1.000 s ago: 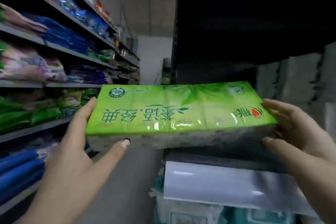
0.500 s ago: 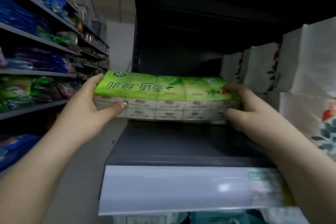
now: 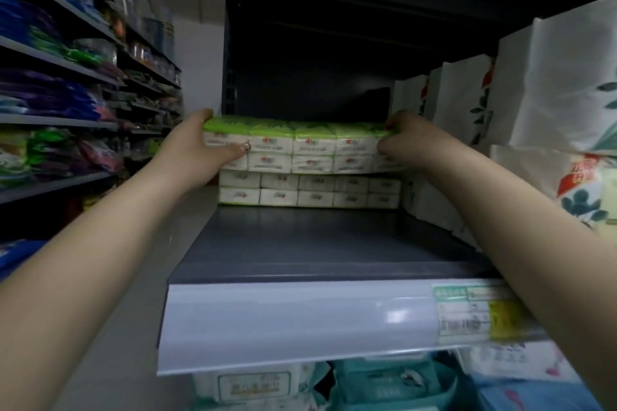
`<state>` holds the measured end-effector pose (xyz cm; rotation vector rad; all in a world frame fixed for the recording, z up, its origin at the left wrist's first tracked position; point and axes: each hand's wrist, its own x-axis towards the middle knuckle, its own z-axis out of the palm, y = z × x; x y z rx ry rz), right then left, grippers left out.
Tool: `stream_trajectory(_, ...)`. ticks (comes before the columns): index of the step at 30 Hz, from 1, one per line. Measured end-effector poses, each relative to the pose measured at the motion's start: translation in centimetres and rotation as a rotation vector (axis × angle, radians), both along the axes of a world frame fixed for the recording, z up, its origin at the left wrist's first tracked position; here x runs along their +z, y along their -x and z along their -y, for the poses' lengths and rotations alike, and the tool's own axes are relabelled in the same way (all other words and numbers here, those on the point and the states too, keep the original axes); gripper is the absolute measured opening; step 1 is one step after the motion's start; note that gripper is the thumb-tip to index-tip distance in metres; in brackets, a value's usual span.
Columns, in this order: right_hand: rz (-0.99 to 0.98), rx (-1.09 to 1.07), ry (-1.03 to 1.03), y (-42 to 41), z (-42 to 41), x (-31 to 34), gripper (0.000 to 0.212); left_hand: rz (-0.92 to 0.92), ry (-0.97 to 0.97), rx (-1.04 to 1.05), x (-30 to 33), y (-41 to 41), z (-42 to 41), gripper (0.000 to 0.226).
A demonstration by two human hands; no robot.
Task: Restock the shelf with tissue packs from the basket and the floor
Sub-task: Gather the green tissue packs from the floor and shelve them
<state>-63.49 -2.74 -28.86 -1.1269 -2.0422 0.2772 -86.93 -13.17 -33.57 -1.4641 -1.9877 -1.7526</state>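
Both hands grip a green-topped plastic tissue pack w/ white small packets showing on its front [image 3: 293, 143], one at each end. Left hand [image 3: 197, 157] fingers wrap the left end, thumb [image 3: 238, 149] across the front. Right hand [image 3: 400, 143] fingers clamp the right end. Directly under the fingers, the held pack sits on or just above a 2nd matching white tissue pack [image 3: 309, 188] at the back of the dark grey metal shelf [image 3: 300, 243]; contact unclear. Right of the right-hand fingers: tall white floral-print tissue bags [image 3: 551, 83]. Shelf front carries a pale price strip [image 3: 283, 320].

Grey shelf [image 3: 300, 240] under tissue packs [image 3: 309, 190]
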Motion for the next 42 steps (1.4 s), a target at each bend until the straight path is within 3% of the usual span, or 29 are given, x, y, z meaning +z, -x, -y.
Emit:
stream_trajectory(12, 0.097, -0.166, -0.118, 0.5, -2.2, -1.4, 0.041, 0.033, 0.029, -0.069, 0.7, -0.4, -2.3, 0.072)
stream_trajectory(18, 0.042, -0.163, -0.218, 0.4, -2.4, -2.1, 0.034, 0.057, 0.028, -0.068, 0.5, -0.2, -3.2, 0.064)
stream_trajectory(23, 0.067, -0.169, -0.247, 0.6, -3.1, -2.4, 0.025, 0.12, 0.029, -0.056, -0.7, 0.8, -2.4, 0.073)
stream_trajectory(27, 0.105, -0.19, -0.257, 0.7, -3.8, -2.4, 0.024, 0.167, 0.007, -0.064, -1.5, 1.4, -1.6, 0.054)
stream_trajectory(31, 0.154, -0.209, -0.259, 0.7, -4.1, -2.4, 0.028, 0.069, 0.074, -0.057, -1.9, 0.6, -1.1, 0.027)
stream_trajectory(35, 0.213, -0.218, -0.252, 0.7, -4.2, -2.4, 0.033, -0.037, 0.133, -0.009, -2.3, -0.4, -0.8, 0.037)
stream_trajectory(42, 0.262, -0.21, -0.253, 0.5, -3.6, -2.1, 0.033, -0.031, 0.125, -0.064, -3.5, -0.8, -0.6, 0.041)
